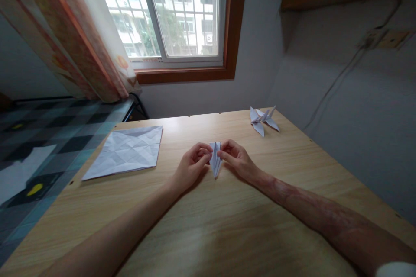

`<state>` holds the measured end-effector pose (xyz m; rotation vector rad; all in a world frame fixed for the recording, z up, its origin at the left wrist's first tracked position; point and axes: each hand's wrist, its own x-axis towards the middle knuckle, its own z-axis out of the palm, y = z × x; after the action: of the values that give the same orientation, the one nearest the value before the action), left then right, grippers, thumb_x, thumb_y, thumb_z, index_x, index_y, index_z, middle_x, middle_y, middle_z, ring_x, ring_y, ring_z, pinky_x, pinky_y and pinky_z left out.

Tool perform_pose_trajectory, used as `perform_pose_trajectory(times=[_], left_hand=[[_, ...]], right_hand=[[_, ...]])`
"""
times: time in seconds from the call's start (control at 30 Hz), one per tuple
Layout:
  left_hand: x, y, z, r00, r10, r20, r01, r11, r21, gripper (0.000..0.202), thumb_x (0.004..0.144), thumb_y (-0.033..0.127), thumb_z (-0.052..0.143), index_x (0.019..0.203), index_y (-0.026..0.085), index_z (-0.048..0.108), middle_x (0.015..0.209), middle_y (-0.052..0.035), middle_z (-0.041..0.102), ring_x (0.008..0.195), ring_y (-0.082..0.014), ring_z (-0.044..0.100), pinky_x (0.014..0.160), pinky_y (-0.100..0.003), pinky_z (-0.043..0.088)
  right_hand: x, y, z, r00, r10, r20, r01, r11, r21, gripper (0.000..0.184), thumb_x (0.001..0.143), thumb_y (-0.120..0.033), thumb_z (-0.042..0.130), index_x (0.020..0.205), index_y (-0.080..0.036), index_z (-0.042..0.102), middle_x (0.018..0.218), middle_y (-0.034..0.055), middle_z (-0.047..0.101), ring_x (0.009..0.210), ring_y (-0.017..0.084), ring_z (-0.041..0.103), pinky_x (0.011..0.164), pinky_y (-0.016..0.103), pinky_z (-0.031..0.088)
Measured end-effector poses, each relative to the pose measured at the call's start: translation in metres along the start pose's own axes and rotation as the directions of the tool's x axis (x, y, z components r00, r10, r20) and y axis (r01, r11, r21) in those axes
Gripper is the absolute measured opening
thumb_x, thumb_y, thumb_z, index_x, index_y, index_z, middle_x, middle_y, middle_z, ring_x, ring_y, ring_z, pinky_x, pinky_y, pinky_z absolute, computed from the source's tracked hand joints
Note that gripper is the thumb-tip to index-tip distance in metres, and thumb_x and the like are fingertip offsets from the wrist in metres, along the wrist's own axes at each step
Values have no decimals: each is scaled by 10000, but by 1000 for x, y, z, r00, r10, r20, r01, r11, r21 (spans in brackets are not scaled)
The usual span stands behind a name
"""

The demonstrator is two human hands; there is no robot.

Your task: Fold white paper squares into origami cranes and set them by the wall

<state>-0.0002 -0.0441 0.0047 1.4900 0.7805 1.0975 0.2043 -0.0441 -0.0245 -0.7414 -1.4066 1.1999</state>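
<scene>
A small folded piece of white paper (215,165) is held between my two hands above the middle of the wooden table. Its narrow point faces toward me, and a crease or slit runs down its centre. My left hand (195,161) pinches its left edge with thumb and curled fingers. On the opposite edge, my right hand (236,158) grips it the same way, the thumb lying on the front face. The fingertips behind the paper are partly hidden.
Creased white paper sheets (130,150) lie at the table's left side. Folded paper cranes (262,120) stand near the far right corner. Left of the table (201,233) is a checkered bed (78,117) with loose white paper (29,166). A cable (334,82) hangs along the right wall.
</scene>
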Motion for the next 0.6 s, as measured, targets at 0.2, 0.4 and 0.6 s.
perform_pose_trajectory(times=[0.2, 0.4, 0.6], left_hand=[[0, -3, 2, 999, -28, -21, 30, 998, 60, 425, 873, 545, 890, 974, 180, 697, 800, -4, 707, 698, -144, 635, 630, -244, 467], [1, -9, -2, 998, -56, -13, 56, 998, -34, 436, 909, 548, 842, 1055, 200, 623, 726, 28, 707, 638, -133, 628, 607, -227, 432], [0, -3, -3, 999, -45, -10, 44, 996, -80, 560, 935, 456, 836, 1357, 219, 554, 741, 30, 742, 673, -160, 672, 650, -249, 451]], right_hand=[[-1, 2, 2, 998, -58, -21, 56, 997, -59, 348, 936, -497, 847, 975, -247, 609, 949, 18, 670, 891, 192, 654, 841, 328, 564], [0, 3, 2, 997, -57, -46, 55, 997, -48, 327, 940, -469, 814, 1036, -258, 583, 944, 0, 649, 839, 176, 641, 786, 319, 556], [2, 1, 1, 999, -39, -31, 39, 999, -16, 266, 948, -421, 801, 1079, -261, 633, 954, 6, 641, 844, 184, 629, 788, 329, 554]])
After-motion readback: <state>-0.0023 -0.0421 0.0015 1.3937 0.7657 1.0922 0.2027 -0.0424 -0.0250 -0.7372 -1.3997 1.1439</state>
